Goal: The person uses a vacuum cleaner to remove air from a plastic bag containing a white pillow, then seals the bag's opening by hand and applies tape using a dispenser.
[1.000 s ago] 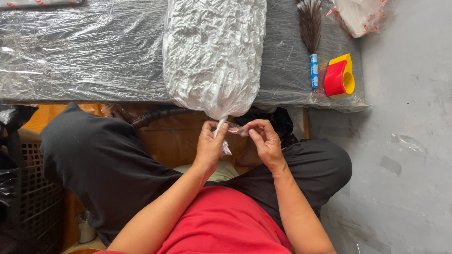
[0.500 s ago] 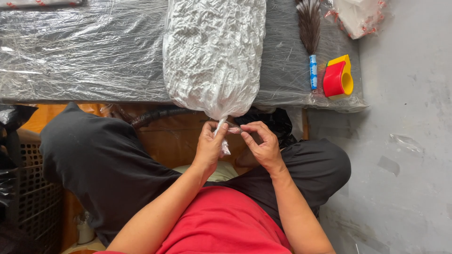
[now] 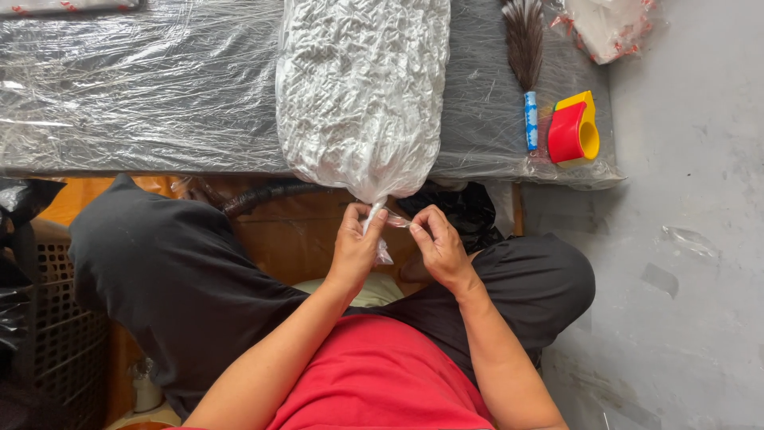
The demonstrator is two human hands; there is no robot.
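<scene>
A long clear plastic bag [image 3: 362, 87] stuffed with crinkled white material lies on the plastic-covered table [image 3: 143, 103], its near end hanging over the front edge. That end is twisted into a thin neck [image 3: 374, 213]. My left hand [image 3: 354, 245] pinches the neck from below. My right hand [image 3: 438, 243] sits just to the right of it and holds a small clear strip, probably tape, against the neck between thumb and fingers. Both hands hover above my lap.
A red and yellow tape dispenser [image 3: 574, 130] and a dark-bristled brush with a blue handle [image 3: 527, 72] lie on the table's right side. Another plastic bag [image 3: 609, 24] sits at the top right. A dark crate [image 3: 48, 318] stands at the left. Grey floor lies to the right.
My right hand's fingers have shifted slightly closer to the bag's neck. The bag and my left hand have barely moved.
</scene>
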